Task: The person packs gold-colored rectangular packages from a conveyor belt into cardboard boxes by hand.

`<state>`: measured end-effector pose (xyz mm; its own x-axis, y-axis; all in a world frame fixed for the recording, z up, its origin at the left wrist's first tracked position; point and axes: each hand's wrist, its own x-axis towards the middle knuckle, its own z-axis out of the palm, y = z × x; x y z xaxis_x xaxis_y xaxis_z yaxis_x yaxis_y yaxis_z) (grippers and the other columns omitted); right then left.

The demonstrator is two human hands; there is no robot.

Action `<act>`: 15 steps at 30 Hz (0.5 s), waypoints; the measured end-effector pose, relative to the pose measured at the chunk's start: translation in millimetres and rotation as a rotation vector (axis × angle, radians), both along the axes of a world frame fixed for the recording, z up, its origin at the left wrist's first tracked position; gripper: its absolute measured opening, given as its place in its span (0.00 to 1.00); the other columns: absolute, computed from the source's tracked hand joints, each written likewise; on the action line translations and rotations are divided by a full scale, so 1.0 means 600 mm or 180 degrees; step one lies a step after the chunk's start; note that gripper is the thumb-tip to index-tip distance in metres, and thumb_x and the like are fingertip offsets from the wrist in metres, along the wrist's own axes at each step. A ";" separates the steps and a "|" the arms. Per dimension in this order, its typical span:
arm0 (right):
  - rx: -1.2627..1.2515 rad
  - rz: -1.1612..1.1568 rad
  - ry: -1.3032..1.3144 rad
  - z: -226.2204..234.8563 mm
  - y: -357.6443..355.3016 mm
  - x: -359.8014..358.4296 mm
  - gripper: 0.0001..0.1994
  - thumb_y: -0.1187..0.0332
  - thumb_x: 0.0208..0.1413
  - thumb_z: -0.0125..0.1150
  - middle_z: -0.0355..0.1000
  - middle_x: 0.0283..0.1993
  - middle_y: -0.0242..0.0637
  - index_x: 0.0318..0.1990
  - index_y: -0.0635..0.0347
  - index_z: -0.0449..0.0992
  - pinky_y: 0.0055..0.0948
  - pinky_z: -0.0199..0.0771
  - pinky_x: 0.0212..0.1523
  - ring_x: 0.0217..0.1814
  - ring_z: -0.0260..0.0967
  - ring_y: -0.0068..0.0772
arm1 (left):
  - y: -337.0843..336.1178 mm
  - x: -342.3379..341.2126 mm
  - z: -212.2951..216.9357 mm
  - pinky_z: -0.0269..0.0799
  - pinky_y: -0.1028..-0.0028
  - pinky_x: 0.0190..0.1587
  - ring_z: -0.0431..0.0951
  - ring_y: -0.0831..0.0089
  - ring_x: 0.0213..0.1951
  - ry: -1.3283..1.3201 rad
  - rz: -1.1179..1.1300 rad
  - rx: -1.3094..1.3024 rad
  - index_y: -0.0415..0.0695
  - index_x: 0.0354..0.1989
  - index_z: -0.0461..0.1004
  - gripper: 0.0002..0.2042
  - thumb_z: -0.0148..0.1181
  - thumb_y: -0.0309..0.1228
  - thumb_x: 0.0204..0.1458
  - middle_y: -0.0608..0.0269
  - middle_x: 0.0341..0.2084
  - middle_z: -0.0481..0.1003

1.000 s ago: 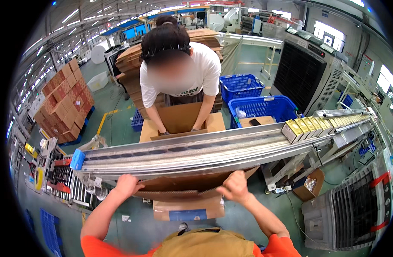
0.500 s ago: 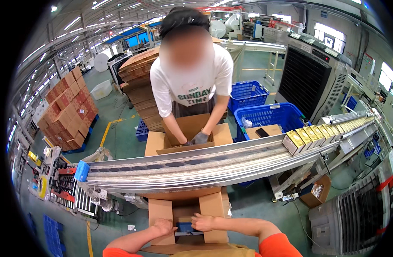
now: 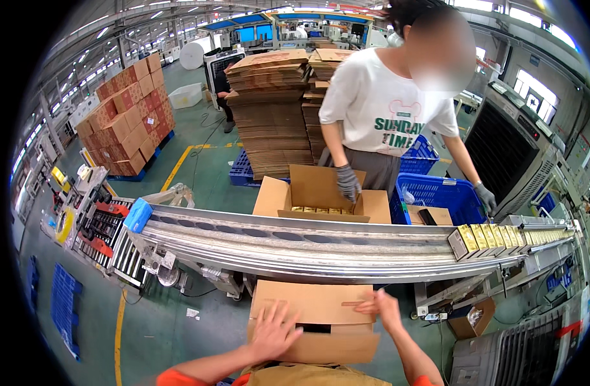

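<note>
Factory floor, conveyor (image 3: pixel 320 248) across mid-frame: at lower centre, left hand (image 3: pixel 272 331) lies flat, fingers spread, on the cardboard box (image 3: pixel 311 318) flap, right hand (image 3: pixel 382 307) open, pressing the other flap, neither gripping; beyond, a co-worker's gloved hand (image 3: pixel 347 182) reaches into an open box (image 3: pixel 317 196).

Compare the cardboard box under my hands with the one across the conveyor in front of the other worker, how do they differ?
The near box has its top flaps folded down, with my left hand and right hand pressing flat on them; the far box stands open with flaps raised. The far box shows a row of gold packs inside; the near box's contents are hidden. The far box has one gloved hand reaching in. Both are plain brown cardboard beside the conveyor.
</note>
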<state>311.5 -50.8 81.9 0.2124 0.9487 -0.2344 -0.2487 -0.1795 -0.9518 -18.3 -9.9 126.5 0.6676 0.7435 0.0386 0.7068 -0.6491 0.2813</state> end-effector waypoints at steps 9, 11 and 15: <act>-0.1962 -0.0341 -0.2615 -0.430 -0.020 -0.082 0.34 0.45 0.42 0.68 0.74 0.36 0.42 0.43 0.73 0.74 0.21 0.73 0.37 0.37 0.73 0.28 | 0.192 -0.314 -0.186 0.47 0.60 0.66 0.51 0.52 0.65 -0.1066 0.1257 -0.0235 0.42 0.62 0.60 0.25 0.46 0.40 0.57 0.46 0.63 0.54; -0.2483 0.0682 -0.0291 -0.335 -0.001 -0.137 0.36 0.45 0.43 0.68 0.74 0.42 0.43 0.46 0.74 0.72 0.22 0.72 0.43 0.42 0.73 0.29 | 0.200 -0.427 -0.278 0.50 0.61 0.65 0.57 0.56 0.62 -0.1690 0.1876 -0.2008 0.41 0.63 0.58 0.24 0.40 0.40 0.61 0.51 0.62 0.58; -0.1007 0.0477 0.0275 0.000 -0.003 -0.180 0.24 0.66 0.55 0.61 0.71 0.50 0.41 0.57 0.68 0.64 0.29 0.73 0.48 0.48 0.71 0.29 | 0.185 -0.405 -0.384 0.58 0.61 0.62 0.68 0.61 0.56 -0.2817 0.1909 -0.4407 0.41 0.64 0.56 0.26 0.34 0.46 0.64 0.59 0.59 0.64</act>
<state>203.4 -52.5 81.6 0.0430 0.8453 -0.5325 -0.2743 -0.5025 -0.8199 -261.3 101.3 -103.9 0.4421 0.6544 -0.6134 0.0788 0.6529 0.7534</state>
